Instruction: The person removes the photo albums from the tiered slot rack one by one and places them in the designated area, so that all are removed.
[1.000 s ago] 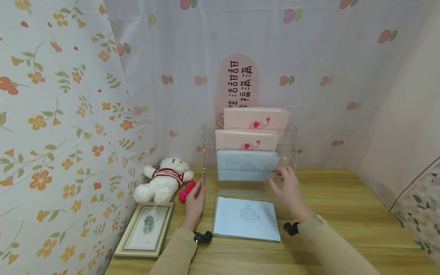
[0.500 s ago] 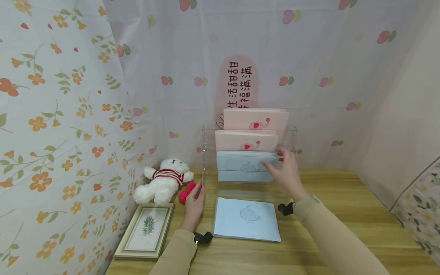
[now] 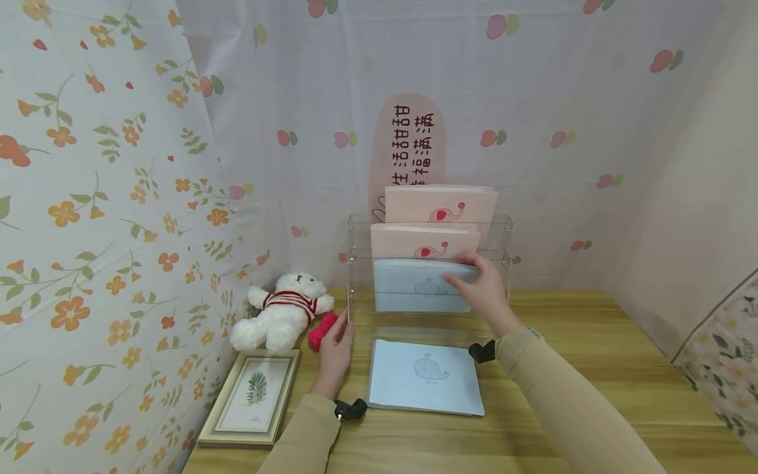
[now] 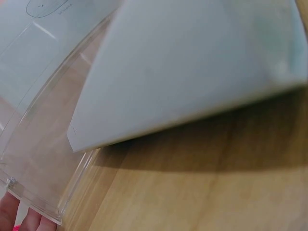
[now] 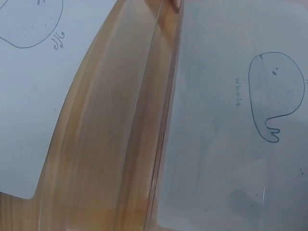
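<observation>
Seated at a wooden desk [image 3: 592,342], a person reaches the right hand [image 3: 482,289] into the front tier of a clear acrylic rack [image 3: 503,263], fingers curled over the top right corner of a pale blue whale notebook [image 3: 414,289] that stands upright in that lowest slot. The left hand [image 3: 335,349] lies with fingers straight against the rack's lower left edge, bracing it and gripping nothing; the left wrist view shows fingertips [image 4: 19,219] just touching the clear corner. A second blue whale notebook [image 3: 423,376] lies flat on the desk just in front of the rack, between the two forearms.

Behind the front slot, two pink elephant notebooks [image 3: 435,224] stand in the higher tiers. A white teddy bear [image 3: 281,313] and a red knitted object [image 3: 321,329] sit to the left, near a framed leaf print [image 3: 251,395].

The risks look modest but real. The rack appears light, so a lift at an angle could catch the notebook on the front lip and drag or tip the whole stand, spilling the pink ones. A one-corner hold could also let the soft cover bend or slip. The left hand's bracing seems the main safeguard.
</observation>
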The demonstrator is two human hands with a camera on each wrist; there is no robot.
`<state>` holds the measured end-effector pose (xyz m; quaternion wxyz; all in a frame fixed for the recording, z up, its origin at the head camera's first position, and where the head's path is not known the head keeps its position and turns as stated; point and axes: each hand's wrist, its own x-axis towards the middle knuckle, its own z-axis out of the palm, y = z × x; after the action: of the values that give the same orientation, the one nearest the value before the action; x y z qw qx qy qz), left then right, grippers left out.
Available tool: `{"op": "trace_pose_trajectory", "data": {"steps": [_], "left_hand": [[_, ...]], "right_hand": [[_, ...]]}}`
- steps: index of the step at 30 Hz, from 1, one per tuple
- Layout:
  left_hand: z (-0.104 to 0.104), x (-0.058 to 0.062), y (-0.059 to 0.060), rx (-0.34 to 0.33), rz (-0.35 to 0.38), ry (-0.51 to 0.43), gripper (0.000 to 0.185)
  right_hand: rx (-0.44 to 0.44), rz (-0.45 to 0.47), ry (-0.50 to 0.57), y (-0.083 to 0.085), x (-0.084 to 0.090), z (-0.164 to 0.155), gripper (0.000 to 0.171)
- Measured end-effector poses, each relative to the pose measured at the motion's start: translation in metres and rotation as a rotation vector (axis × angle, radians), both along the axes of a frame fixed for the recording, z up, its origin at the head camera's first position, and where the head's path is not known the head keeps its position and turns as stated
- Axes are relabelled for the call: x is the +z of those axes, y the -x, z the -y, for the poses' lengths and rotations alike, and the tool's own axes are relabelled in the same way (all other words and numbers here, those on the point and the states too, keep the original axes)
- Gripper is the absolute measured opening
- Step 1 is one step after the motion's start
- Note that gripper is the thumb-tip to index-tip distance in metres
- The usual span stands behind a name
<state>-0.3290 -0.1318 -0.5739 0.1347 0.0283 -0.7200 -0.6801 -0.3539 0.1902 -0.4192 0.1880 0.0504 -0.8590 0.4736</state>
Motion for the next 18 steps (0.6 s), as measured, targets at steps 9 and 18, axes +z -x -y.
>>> {"op": "trace_pose_trajectory", "data": {"steps": [9, 18], "left_hand": [[0.000, -0.001, 0.001, -0.003, -0.018, 0.000, 0.042], [-0.005, 0.031, -0.021, -0.016, -0.008, 0.004, 0.044]], "right_hand": [[0.013, 0.077, 0.006, 0.005, -0.003, 0.003, 0.045], [-0.036, 0.083, 0.005, 0.004, -0.006, 0.007, 0.032]]}}
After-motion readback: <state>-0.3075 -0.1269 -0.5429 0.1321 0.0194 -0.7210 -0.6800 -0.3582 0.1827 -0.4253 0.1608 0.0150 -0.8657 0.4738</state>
